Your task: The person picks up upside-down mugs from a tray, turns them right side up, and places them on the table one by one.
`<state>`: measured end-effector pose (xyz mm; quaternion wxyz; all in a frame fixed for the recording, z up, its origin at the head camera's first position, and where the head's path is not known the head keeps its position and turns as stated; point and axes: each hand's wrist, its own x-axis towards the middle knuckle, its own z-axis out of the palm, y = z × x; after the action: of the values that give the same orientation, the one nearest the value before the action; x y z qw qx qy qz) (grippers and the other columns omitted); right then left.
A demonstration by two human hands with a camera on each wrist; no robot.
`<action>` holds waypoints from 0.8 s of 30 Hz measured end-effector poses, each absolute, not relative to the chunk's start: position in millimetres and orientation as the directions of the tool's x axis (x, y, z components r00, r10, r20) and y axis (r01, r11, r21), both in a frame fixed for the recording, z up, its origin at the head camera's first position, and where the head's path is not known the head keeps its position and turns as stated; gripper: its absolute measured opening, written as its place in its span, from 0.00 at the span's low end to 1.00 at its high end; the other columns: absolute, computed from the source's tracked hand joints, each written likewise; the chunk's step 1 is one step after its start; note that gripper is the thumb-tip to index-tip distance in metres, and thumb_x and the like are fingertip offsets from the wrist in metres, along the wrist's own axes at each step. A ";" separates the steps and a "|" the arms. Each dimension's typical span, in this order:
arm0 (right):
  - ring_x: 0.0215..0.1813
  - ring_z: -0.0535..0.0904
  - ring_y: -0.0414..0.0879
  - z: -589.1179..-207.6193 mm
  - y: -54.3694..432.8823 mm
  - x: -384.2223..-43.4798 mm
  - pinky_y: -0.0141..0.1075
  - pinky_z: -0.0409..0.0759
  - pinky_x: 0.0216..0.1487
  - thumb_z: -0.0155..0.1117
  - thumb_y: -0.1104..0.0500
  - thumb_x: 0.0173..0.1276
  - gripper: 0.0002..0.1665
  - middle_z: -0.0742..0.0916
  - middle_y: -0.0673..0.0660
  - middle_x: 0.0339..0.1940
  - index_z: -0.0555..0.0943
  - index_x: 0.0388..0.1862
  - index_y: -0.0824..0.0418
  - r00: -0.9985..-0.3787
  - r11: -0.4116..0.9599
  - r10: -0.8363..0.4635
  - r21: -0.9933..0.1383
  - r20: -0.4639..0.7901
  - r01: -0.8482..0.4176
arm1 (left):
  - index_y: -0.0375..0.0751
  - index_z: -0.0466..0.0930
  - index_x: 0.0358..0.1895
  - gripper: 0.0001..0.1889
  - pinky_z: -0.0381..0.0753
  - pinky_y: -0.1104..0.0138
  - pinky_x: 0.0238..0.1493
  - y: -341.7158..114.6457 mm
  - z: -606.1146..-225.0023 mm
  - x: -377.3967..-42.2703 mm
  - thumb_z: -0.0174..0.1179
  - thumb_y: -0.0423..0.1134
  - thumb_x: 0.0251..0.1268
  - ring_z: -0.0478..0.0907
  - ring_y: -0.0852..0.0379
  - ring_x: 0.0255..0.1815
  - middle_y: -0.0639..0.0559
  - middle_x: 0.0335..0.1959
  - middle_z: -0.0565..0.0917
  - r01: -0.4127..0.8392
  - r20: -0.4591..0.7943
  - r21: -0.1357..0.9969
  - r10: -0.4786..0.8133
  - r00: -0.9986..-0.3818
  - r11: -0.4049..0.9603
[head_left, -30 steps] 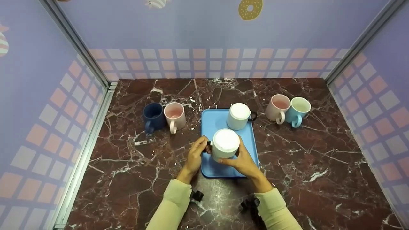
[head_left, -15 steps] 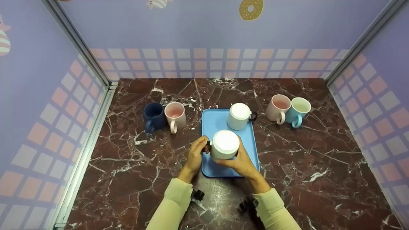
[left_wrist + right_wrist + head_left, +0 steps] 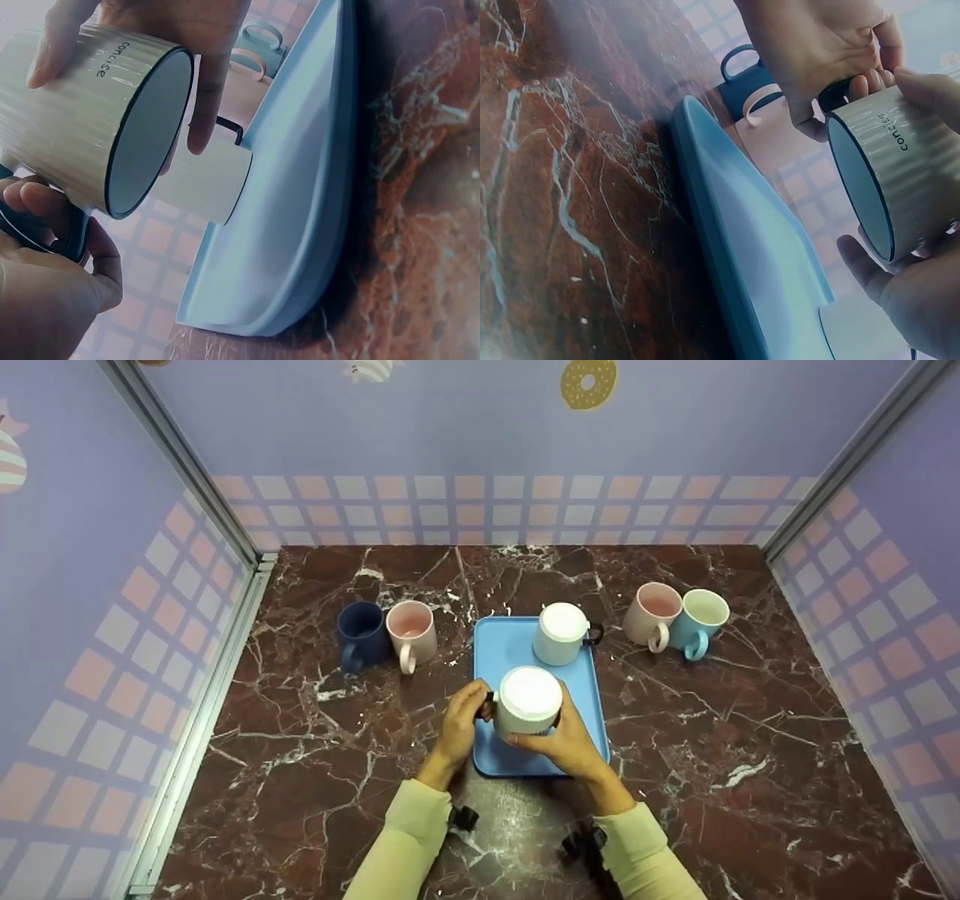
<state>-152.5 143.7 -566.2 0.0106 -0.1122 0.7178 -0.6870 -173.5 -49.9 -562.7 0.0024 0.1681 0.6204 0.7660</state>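
Note:
A ribbed white mug (image 3: 529,699) with a black handle is held upside down over the blue tray (image 3: 501,641). My left hand (image 3: 454,729) pinches its handle, while my right hand (image 3: 571,741) grips the body from the right. In the left wrist view, the held mug (image 3: 82,112) shows the word "concise" and a dark rim facing the tray, apart from it. A second white mug (image 3: 561,634) stands inverted at the tray's back right, its black handle pointing right. Some right-hand fingers are hidden behind the held mug in the head view.
Left of the tray stand a dark blue mug (image 3: 363,636) and a pink mug (image 3: 412,636), both upright. Another pink mug (image 3: 652,615) and a light blue mug (image 3: 700,622) stand upright on the right. Patterned walls enclose the marbled table (image 3: 315,780).
The held mug has sunk very slightly toward the tray, with both hands keeping their grip. The other mugs and the tray have not moved.

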 end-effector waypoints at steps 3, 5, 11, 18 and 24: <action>0.69 0.74 0.54 -565.3 143.5 -152.3 0.53 0.65 0.75 0.86 0.68 0.45 0.61 0.77 0.61 0.70 0.63 0.77 0.62 -0.977 0.026 -0.166 -0.990 0.131 -0.137 | 0.21 0.63 0.30 0.19 0.68 0.66 0.33 -50.1 -562.9 -173.0 0.39 0.33 0.81 0.66 0.58 0.27 0.51 0.25 0.66 0.203 0.244 0.958 0.203 -0.948 -0.201; 0.68 0.74 0.54 -565.5 143.4 -152.3 0.52 0.67 0.74 0.86 0.68 0.45 0.61 0.78 0.61 0.70 0.63 0.77 0.62 -0.979 0.027 -0.157 -0.991 0.128 -0.134 | 0.21 0.65 0.31 0.18 0.69 0.66 0.33 -49.9 -563.2 -172.3 0.40 0.33 0.81 0.67 0.59 0.28 0.51 0.25 0.67 0.209 0.240 0.963 0.191 -0.952 -0.169; 0.66 0.76 0.53 -566.5 144.8 -152.2 0.48 0.71 0.71 0.87 0.67 0.44 0.60 0.79 0.60 0.68 0.65 0.76 0.61 -0.984 0.039 -0.137 -0.992 0.116 -0.122 | 0.26 0.73 0.44 0.11 0.76 0.65 0.43 -52.4 -564.3 -169.5 0.44 0.32 0.82 0.74 0.56 0.38 0.40 0.35 0.75 0.269 0.275 0.961 0.139 -0.951 -0.060; 0.63 0.78 0.51 -566.1 148.4 -153.1 0.46 0.75 0.67 0.85 0.67 0.48 0.56 0.81 0.60 0.65 0.66 0.76 0.61 -0.985 0.035 -0.135 -0.993 0.107 -0.113 | 0.34 0.77 0.59 0.14 0.77 0.59 0.57 -60.1 -563.1 -165.8 0.57 0.29 0.73 0.78 0.43 0.56 0.36 0.55 0.80 0.446 0.439 0.887 0.079 -0.895 0.120; 0.60 0.81 0.52 -565.3 151.0 -154.8 0.47 0.80 0.61 0.82 0.65 0.53 0.53 0.82 0.60 0.63 0.66 0.76 0.59 -0.984 0.032 -0.145 -0.993 0.105 -0.111 | 0.39 0.78 0.62 0.21 0.71 0.56 0.71 -67.6 -559.8 -163.1 0.63 0.30 0.65 0.75 0.45 0.67 0.41 0.64 0.79 0.656 0.642 0.708 0.148 -0.752 0.261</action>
<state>-154.8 151.0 -565.3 0.0123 -0.0891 0.7183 -0.6899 -163.1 -67.6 -559.8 -0.2320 0.2646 0.7595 0.5472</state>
